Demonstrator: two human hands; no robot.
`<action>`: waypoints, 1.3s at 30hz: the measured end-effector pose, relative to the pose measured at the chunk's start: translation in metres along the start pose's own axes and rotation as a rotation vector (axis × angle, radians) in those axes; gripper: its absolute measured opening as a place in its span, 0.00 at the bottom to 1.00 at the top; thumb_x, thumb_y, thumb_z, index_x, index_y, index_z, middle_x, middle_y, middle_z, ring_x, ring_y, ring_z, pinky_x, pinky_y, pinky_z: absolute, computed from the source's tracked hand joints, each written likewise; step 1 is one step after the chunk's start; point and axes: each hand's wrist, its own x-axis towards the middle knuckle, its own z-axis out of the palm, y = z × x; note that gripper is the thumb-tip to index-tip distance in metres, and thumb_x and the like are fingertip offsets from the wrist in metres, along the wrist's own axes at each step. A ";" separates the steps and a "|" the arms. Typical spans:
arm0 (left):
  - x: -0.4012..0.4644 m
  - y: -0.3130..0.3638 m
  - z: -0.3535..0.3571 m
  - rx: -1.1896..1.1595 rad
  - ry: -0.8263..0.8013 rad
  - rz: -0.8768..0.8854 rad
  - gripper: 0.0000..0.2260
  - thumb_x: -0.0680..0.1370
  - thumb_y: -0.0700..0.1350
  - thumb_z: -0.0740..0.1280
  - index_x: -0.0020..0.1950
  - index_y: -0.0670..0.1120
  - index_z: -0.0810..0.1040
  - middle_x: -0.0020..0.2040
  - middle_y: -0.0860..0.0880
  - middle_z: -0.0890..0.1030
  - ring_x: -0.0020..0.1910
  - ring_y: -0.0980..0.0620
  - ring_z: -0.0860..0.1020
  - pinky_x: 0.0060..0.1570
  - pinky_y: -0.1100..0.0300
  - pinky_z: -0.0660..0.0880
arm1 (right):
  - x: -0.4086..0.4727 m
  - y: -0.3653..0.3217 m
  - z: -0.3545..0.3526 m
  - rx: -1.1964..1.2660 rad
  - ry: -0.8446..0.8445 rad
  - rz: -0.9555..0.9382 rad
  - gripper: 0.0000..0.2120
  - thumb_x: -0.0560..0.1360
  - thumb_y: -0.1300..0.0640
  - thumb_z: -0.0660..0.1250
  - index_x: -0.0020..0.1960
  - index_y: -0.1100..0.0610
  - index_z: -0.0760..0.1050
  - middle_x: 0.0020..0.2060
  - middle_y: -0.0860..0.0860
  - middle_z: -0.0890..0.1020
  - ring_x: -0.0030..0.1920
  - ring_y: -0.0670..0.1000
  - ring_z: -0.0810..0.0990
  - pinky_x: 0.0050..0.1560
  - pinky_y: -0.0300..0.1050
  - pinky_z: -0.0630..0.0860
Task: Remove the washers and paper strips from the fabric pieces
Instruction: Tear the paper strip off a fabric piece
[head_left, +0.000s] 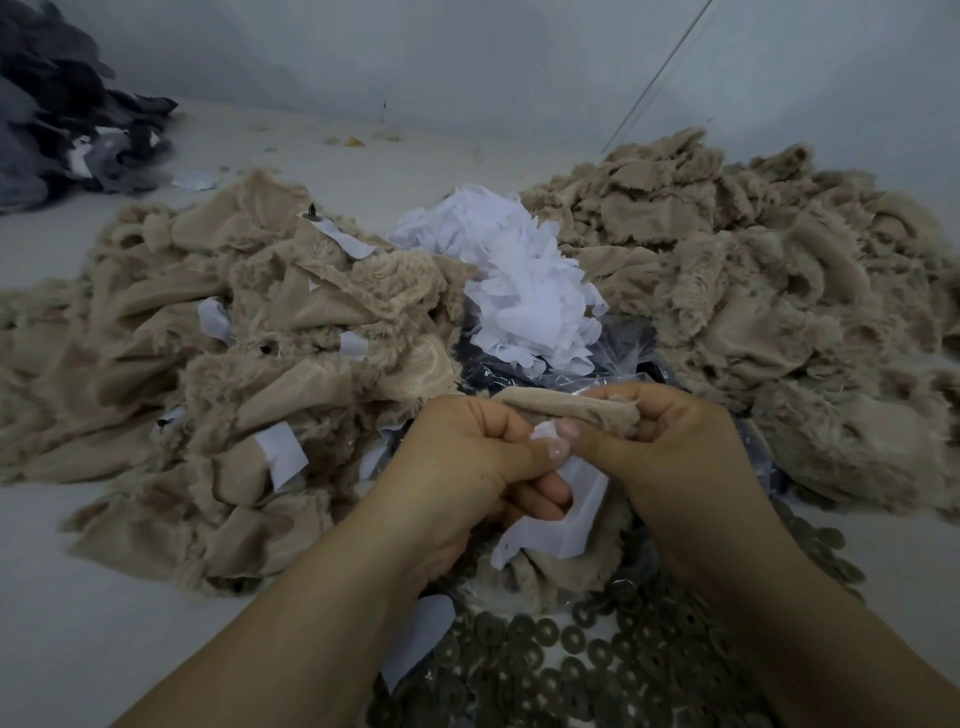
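Note:
I hold one beige furry fabric piece (550, 566) in front of me, low in the middle of the view. My left hand (467, 457) and my right hand (670, 447) both pinch it near its top fold, thumbs close together. A white paper strip (566, 525) hangs from the piece just below my thumbs. A heap of dark round washers (587, 660) lies beneath my wrists. To the left is a pile of beige pieces (218, 364) that still carry white strips. Another beige pile (769, 291) lies to the right, showing no strips.
A mound of loose white paper strips (519, 280) sits in the middle behind my hands, on clear plastic over something dark (623, 358). Dark grey fabric (57, 114) is heaped at the far left. A pale wall (467, 57) closes the back of the work surface.

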 end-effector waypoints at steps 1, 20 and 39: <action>0.000 0.000 0.000 0.010 -0.005 0.005 0.15 0.75 0.36 0.71 0.28 0.45 0.81 0.31 0.40 0.82 0.25 0.49 0.79 0.24 0.62 0.74 | 0.000 0.000 0.000 -0.002 0.003 -0.008 0.07 0.68 0.67 0.77 0.41 0.56 0.83 0.36 0.54 0.87 0.37 0.50 0.86 0.37 0.38 0.81; -0.001 -0.001 0.005 0.016 0.013 0.116 0.13 0.80 0.38 0.65 0.35 0.39 0.81 0.33 0.39 0.83 0.29 0.44 0.82 0.39 0.50 0.78 | 0.002 0.001 0.000 -0.089 0.108 -0.075 0.09 0.69 0.66 0.78 0.40 0.54 0.82 0.34 0.49 0.86 0.36 0.46 0.85 0.35 0.34 0.79; 0.003 -0.009 0.007 0.134 0.081 0.251 0.08 0.76 0.33 0.69 0.37 0.33 0.80 0.30 0.41 0.82 0.26 0.49 0.81 0.26 0.63 0.76 | 0.000 0.001 -0.001 -0.298 0.145 -0.104 0.03 0.71 0.62 0.76 0.43 0.56 0.84 0.32 0.52 0.85 0.33 0.50 0.83 0.32 0.40 0.80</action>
